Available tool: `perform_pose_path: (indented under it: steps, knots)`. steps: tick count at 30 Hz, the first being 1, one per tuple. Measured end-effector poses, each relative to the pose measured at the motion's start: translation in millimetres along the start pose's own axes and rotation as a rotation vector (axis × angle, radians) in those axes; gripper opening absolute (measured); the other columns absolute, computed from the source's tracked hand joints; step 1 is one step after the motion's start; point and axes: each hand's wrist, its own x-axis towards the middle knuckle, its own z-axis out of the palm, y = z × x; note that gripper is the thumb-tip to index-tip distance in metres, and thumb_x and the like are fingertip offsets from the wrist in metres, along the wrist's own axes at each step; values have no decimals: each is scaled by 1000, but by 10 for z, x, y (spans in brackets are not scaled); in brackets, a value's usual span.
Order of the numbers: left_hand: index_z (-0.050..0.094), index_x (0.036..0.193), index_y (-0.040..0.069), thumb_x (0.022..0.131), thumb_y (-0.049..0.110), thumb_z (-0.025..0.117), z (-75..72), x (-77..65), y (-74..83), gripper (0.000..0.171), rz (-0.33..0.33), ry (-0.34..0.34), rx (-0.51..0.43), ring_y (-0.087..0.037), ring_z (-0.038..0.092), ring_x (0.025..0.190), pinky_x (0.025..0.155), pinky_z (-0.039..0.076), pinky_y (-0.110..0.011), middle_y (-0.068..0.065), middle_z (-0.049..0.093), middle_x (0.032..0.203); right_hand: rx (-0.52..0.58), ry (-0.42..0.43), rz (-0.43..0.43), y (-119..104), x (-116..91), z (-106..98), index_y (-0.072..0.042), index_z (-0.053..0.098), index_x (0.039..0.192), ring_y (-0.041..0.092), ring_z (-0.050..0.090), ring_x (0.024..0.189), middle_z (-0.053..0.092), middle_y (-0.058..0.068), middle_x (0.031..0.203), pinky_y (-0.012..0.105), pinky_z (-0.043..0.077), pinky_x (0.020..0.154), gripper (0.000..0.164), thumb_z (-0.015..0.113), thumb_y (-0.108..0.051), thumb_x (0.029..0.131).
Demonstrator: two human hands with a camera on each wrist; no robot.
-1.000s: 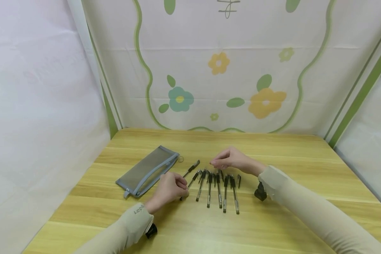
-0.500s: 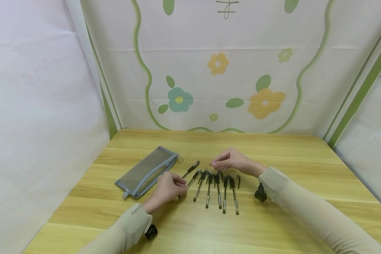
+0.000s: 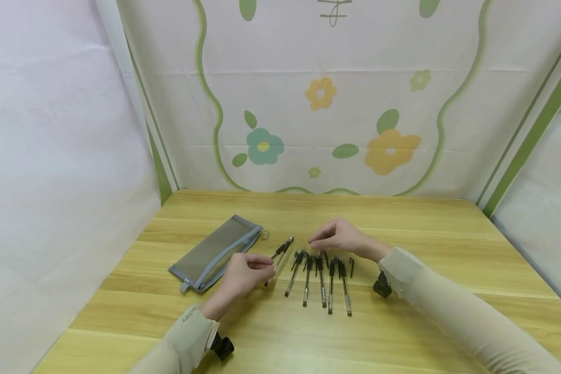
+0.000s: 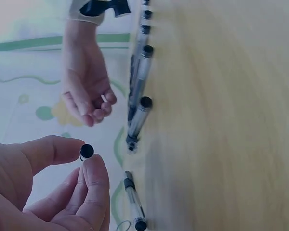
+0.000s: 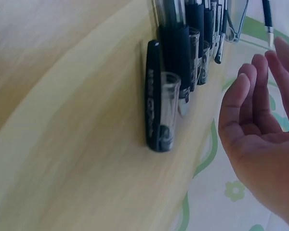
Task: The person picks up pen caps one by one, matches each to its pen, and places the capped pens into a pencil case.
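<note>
My left hand [image 3: 244, 275] pinches the rear end of a black gel pen [image 4: 86, 151] between thumb and forefinger, raised off the table. In the right wrist view the held pen's [image 5: 267, 13] bare tip points toward the right hand. My right hand [image 3: 338, 235] hovers beyond the row with fingers loosely bent and nothing visible in them. Several uncapped gel pens [image 3: 344, 285] lie fanned side by side, tips away from me. Loose clear caps with black clips, such as the rightmost cap [image 3: 351, 267], lie near the tips. Another pen [image 4: 134, 199] lies at the row's left end.
A grey mesh zip pouch [image 3: 215, 249] lies on the wooden table [image 3: 402, 327] left of the pens, with a ring [image 3: 265, 235] at its far corner. White curtains [image 3: 285, 104] with a flower print enclose the back and sides.
My left hand has lifted one pen out of the row's left side, and its tip has swung up and away over the leftmost pen. The right hand has hardly moved.
</note>
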Motion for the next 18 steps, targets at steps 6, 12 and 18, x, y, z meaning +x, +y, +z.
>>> perform_pose_path:
  steps: [6, 12, 18]
  knots:
    - [74, 106, 2, 86, 15, 78, -29, -85, -11, 24, -25, -13, -127, -21, 69, 88, 76, 57, -32, -8, 73, 96, -21, 17, -14, -63, 32, 62, 2, 71, 114, 33, 66, 97, 69, 17, 110, 44, 55, 85, 31, 76, -15, 89]
    - [71, 111, 0, 87, 16, 77, -63, -155, -47, 30, -48, -42, -270, -31, 67, 97, 80, 56, -32, -18, 70, 106, -90, 27, -29, -78, 100, 138, -1, 73, 110, 25, 68, 92, 72, 7, 104, 40, 56, 81, 27, 77, -17, 88]
    - [68, 118, 0, 88, 23, 77, -118, -165, -30, 39, -110, -53, -371, -29, 64, 101, 80, 55, -31, -19, 67, 116, -131, 18, -52, -126, 155, 214, -1, 74, 107, 23, 68, 88, 72, 7, 100, 45, 56, 79, 26, 78, -15, 86]
